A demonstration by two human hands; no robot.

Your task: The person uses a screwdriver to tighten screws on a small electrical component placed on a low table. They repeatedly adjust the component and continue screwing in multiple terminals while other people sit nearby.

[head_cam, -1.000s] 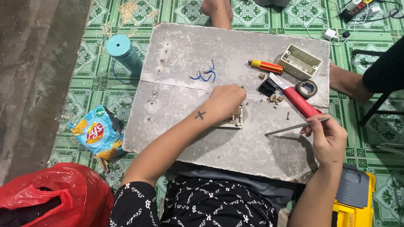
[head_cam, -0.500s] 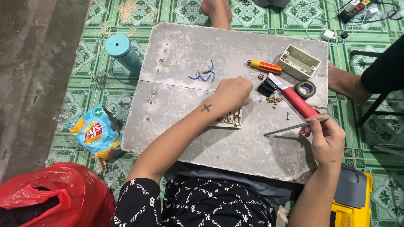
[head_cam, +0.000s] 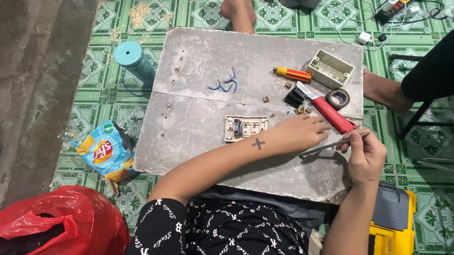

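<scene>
Nearest the body, the right hand (head_cam: 366,156) is pinching a slim grey screwdriver (head_cam: 333,145), its grip clamped on the handle end while the shaft is slanting down and left, low over the surface (head_cam: 196,141). Just beyond it, the left hand (head_cam: 300,133) is reaching across with its fingers resting beside the red-handled cutter (head_cam: 332,114) and close to a few small brass screws (head_cam: 303,110) — whether its grip is closed on one of them cannot be told, since the fingertips are hidden. The white switch plate (head_cam: 246,128) is lying face-down just left of that hand, apart from it, with its inner terminals showing. To do this well, the left hand is probably best picking one screw at a time and keeping the rest bunched, because they are tiny and the slab's edge is near; the screwdriver tip should be waiting clear of the fingers. Farther out are lying a black part (head_cam: 293,97), a roll of black tape (head_cam: 339,98), an orange-handled screwdriver (head_cam: 292,73), a cream wall box (head_cam: 331,69) and loose blue wire (head_cam: 225,84) — all well apart from the plate.
</scene>
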